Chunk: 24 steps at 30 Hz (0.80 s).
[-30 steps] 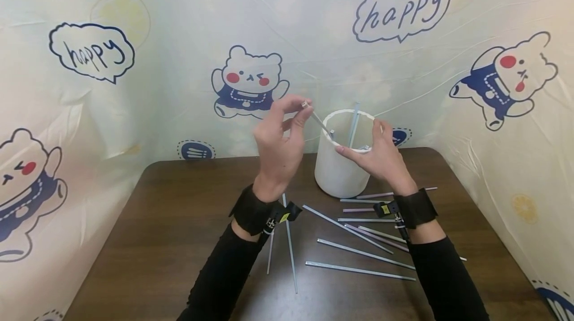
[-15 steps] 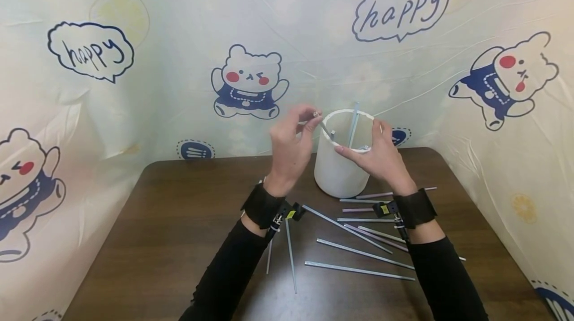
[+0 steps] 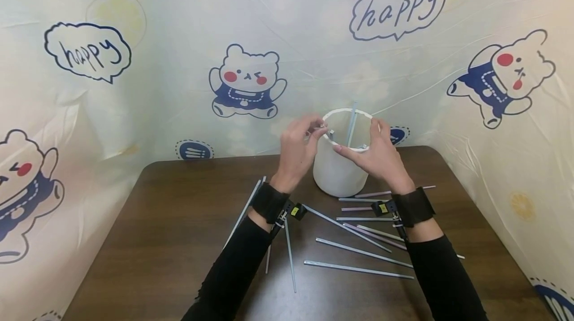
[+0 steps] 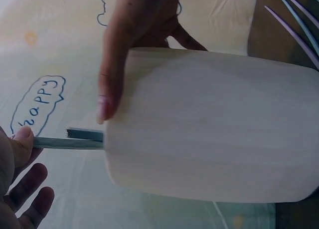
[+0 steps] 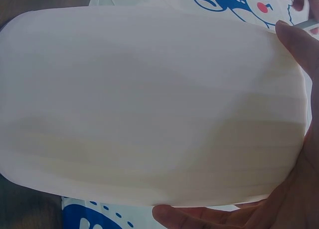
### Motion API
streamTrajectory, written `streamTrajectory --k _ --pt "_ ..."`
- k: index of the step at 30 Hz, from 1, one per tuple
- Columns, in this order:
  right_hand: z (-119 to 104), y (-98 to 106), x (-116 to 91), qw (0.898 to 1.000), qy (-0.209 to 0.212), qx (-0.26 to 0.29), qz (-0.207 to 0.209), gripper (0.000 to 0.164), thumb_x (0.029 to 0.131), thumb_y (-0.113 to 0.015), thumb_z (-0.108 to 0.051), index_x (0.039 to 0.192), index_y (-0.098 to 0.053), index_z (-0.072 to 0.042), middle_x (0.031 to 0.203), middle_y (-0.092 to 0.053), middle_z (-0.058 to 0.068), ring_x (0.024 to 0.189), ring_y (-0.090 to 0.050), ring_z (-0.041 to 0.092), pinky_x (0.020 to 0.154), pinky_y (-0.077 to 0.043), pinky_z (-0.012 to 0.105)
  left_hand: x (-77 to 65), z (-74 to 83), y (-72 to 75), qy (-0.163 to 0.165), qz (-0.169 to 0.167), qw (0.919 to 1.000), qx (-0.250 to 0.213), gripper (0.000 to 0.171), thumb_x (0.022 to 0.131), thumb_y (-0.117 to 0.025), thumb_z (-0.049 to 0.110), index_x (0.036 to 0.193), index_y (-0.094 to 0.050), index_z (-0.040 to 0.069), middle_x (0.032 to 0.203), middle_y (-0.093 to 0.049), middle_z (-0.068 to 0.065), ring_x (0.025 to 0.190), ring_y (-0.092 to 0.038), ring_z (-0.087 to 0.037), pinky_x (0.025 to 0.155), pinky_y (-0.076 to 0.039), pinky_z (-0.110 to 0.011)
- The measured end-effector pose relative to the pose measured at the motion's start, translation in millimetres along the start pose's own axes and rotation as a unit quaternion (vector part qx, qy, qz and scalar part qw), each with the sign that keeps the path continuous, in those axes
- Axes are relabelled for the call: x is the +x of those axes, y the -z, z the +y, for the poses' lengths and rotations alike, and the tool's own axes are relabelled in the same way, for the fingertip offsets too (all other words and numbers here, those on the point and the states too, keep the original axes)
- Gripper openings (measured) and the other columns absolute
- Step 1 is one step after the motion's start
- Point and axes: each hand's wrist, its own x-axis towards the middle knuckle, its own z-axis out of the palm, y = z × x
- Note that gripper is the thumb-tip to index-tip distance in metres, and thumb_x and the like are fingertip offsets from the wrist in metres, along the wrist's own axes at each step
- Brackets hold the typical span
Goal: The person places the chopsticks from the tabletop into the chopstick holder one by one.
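A white round container stands upright at the back of the table. My left hand pinches the end of a pale blue-green chopstick at the container's left rim; its lower part is hidden inside. Another chopstick pokes out beside it in the left wrist view. My right hand grips the container at its right, thumb at the near rim and fingers on the far side. More chopsticks lean against the inner back wall.
Several loose blue, pink and pale chopsticks lie on the brown table in front of the container, some under the right forearm. More chopsticks lie by the left forearm. A printed curtain hangs behind the table.
My left hand has moved right and down to the container's rim, lowering the pinched chopstick further inside. The right hand and the container have stayed in place.
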Motion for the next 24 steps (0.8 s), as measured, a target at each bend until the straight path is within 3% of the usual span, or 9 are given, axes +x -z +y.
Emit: streamTrajectory --k 9,16,24 --pt "0 0 0 1.0 -0.003 -0.01 -0.003 0.128 0.077 -0.065 -0.082 0.163 -0.004 -0.01 0.169 -0.003 0.018 0.122 -0.054 0.048 0.091 -0.054 0.065 -7.7 -11.2 -13.8 0.025 -0.038 0.9989 0.016 0.014 0.097 -0.07 0.017 0.108 -0.069 0.008 0.098 -0.077 -0.006 0.091 -0.068 -0.018 0.083 -0.055 -0.032" --pt "-2 1 -1 1.0 -0.009 -0.019 -0.005 0.128 0.078 -0.063 -0.081 0.164 0.001 -0.01 0.169 -0.001 0.02 0.126 -0.052 0.052 0.092 -0.052 0.067 -7.3 -11.0 -16.1 0.053 -0.083 0.9947 0.029 0.014 0.098 -0.068 0.016 0.109 -0.072 0.008 0.103 -0.078 -0.006 0.1 -0.068 -0.022 0.088 -0.054 -0.036" --pt "-3 2 -1 1.0 -0.007 -0.015 -0.014 0.128 0.079 -0.064 -0.08 0.164 0.003 -0.011 0.17 0.001 0.019 0.132 -0.047 0.053 0.095 -0.05 0.07 -9.3 -11.2 -14.4 0.077 -0.112 0.9899 0.041 0.016 0.097 -0.07 0.017 0.109 -0.074 0.009 0.106 -0.078 -0.005 0.099 -0.065 -0.022 0.084 -0.054 -0.035"
